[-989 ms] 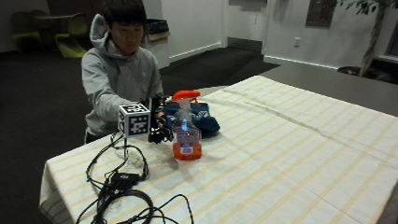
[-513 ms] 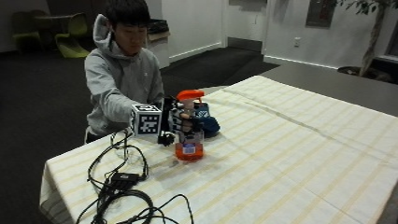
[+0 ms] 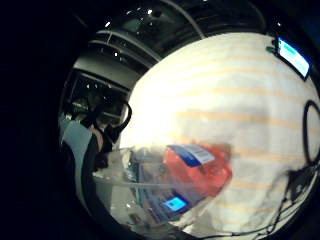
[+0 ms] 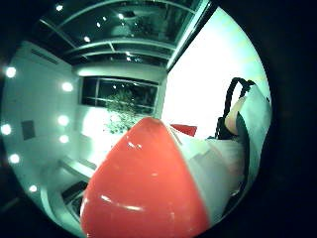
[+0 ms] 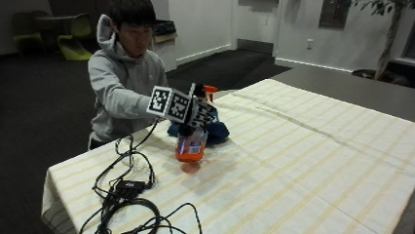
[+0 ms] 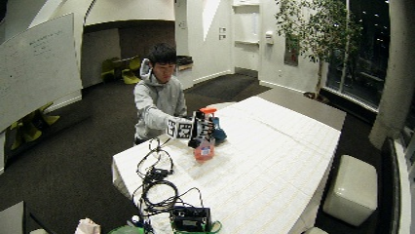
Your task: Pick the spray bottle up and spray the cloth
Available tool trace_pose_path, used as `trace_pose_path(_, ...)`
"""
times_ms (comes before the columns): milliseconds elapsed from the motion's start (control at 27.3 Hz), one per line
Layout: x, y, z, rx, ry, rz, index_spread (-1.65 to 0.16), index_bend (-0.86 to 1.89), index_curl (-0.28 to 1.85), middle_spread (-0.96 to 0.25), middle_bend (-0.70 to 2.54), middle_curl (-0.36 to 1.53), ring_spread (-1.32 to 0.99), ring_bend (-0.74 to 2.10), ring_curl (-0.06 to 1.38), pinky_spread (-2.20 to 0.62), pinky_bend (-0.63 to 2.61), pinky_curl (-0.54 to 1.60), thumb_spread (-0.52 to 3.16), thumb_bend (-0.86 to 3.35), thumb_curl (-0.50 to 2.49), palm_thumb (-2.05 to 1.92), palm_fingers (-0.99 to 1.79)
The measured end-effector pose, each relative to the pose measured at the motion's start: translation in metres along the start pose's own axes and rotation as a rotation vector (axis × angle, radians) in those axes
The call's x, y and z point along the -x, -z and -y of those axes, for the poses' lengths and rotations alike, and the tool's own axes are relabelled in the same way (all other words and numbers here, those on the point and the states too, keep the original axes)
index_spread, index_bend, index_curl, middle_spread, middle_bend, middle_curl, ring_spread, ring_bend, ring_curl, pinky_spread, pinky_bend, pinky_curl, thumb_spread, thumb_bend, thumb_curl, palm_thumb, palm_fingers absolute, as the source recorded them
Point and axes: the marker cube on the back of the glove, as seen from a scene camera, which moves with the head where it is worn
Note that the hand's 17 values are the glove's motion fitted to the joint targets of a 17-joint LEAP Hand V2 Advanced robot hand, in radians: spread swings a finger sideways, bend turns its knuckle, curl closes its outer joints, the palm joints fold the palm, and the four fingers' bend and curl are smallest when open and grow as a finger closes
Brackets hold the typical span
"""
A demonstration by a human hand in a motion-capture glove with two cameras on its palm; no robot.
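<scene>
Near left of the table (image 5: 311,161), my right hand (image 5: 195,113) is wrapped round the spray bottle (image 5: 191,146), lifted just off the top w/ its shadow below. Blue cloth (image 5: 214,130) sits just behind. Next: tilt nozzle toward cloth, keep bottle upright, then squeeze trigger.

We could not see the right hand (image 5: 195,117) well: the marker hid its fingers. It covered the bottle (image 5: 191,146) neck. The bottle partly hid the blue cloth (image 5: 217,130) near the table (image 5: 311,161) edge. The bottle's label (image 3: 192,154) was too blurred to read.
</scene>
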Motion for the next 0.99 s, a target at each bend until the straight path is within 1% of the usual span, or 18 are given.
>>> trace_pose_path(147, 0.031, 0.008, -0.005, 0.15, 0.04, -0.233, -0.21, 0.46, 0.42, -0.1, 0.6, 0.47, -0.16, 0.6, 0.42, -0.21, 0.35, 0.32, 0.21, -0.03, 0.57, 0.98, 1.41)
trace_pose_path(293, 0.071, 0.007, -0.021, 0.29, 0.075, -0.51, -0.21, 0.48, 0.44, -0.11, 0.6, 0.48, -0.17, 0.6, 0.42, -0.23, 0.35, 0.33, 0.16, -0.03, 0.59, 0.97, 1.41)
trace_pose_path(513, 0.107, 0.008, -0.042, 0.407, 0.11, -0.828, -0.21, 0.48, 0.46, -0.11, 0.61, 0.48, -0.17, 0.61, 0.43, -0.25, 0.35, 0.34, 0.09, -0.03, 0.61, 0.96, 1.4)
trace_pose_path(623, 0.109, 0.002, -0.052, 0.445, 0.114, -0.913, -0.21, 0.48, 0.46, -0.11, 0.61, 0.48, -0.17, 0.6, 0.44, -0.25, 0.36, 0.35, 0.07, -0.03, 0.62, 0.96, 1.41)
trace_pose_path(769, 0.095, -0.018, -0.061, 0.489, 0.108, -0.994, -0.2, 0.48, 0.47, -0.11, 0.61, 0.48, -0.17, 0.61, 0.44, -0.26, 0.36, 0.35, 0.06, -0.03, 0.64, 0.96, 1.4)
trace_pose_path(989, 0.077, -0.04, -0.069, 0.521, 0.089, -1.025, -0.2, 0.47, 0.48, -0.11, 0.61, 0.48, -0.17, 0.61, 0.44, -0.27, 0.36, 0.36, 0.04, -0.03, 0.65, 0.95, 1.4)
